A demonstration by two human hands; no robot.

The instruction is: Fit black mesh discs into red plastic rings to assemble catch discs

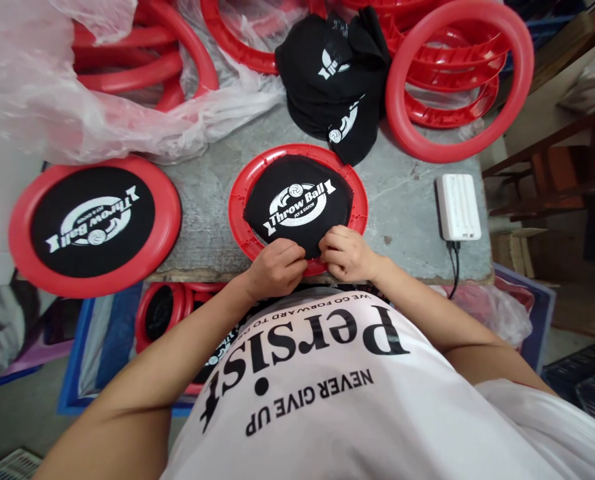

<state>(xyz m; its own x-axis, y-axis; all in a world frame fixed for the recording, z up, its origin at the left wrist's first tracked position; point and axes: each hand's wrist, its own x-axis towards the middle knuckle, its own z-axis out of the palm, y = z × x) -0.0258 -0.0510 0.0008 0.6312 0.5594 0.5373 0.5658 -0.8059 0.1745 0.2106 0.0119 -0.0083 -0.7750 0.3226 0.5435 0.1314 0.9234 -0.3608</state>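
In front of me on the grey table lies a red plastic ring point(238, 207) with its ribbed inner side up. A black fabric disc point(297, 173) printed "Throw Ball" rests over its middle, its outline uneven. My left hand point(279, 268) pinches the near edge of the fabric, fingers curled. Close beside it my right hand point(346, 255) grips the same edge, also with bent fingers. Both hands sit over the ring's near rim. Left of them is an assembled red disc point(165, 220) with a black printed centre, overhanging the table's front edge.
More black printed fabric pieces point(327, 80) are piled at the back. Red rings point(400, 87) lean in a stack at right; others point(142, 73) lie under clear plastic point(127, 130). A white power bank point(458, 207) with a cable stands right. Below, a blue crate point(72, 373) contains finished discs.
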